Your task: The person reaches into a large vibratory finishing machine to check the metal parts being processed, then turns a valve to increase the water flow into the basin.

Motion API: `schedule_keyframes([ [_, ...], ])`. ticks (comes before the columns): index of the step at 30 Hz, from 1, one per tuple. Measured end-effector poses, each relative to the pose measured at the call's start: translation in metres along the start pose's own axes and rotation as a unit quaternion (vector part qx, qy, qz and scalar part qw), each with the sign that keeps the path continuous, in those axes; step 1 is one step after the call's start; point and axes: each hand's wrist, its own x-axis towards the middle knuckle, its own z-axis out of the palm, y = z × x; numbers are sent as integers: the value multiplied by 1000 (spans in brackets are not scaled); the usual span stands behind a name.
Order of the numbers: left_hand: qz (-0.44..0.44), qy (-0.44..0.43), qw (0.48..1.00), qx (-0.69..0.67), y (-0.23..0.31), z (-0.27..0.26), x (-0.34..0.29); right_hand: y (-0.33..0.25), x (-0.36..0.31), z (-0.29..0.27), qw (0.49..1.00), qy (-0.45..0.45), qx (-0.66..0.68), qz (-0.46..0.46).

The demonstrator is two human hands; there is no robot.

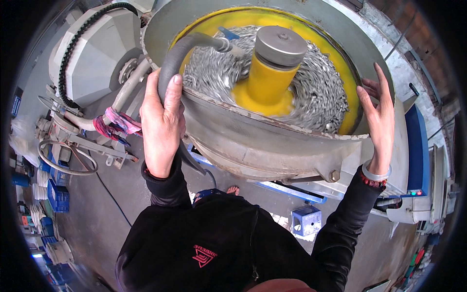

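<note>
The left hand (163, 117) is gripping the hose (177, 58), the right hand (379, 117) is lying open beside the bowl (233, 121); any slackening would be risking hose dropping into churning metal pieces (206, 63).

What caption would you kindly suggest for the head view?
Left hand around a grey hose, right hand by a yellow-lined tub of silvery pieces blurred in motion.

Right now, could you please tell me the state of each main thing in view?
Left hand: closed around the hose.
Right hand: open, spread at the bowl's edge.
Hose: bent over the bowl's rim; flow unclear.
Bowl: open-topped, holding metal pieces.
Metal pieces: motion-blurred, apparently swirling.
Yellow column: upright, metal-capped.
Pink cloth: wrapped around a pipe.
Indicator lights: lit.
</note>
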Motion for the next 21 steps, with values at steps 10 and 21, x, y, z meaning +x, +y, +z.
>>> schedule_keyframes([
  [10,-7,37,997,65,-10,-11,5,2,8,11,999,-28,6,-20],
  [21,130,-38,989,60,-17,-22,16,36,25,-9,978,-198,0,-65],
])
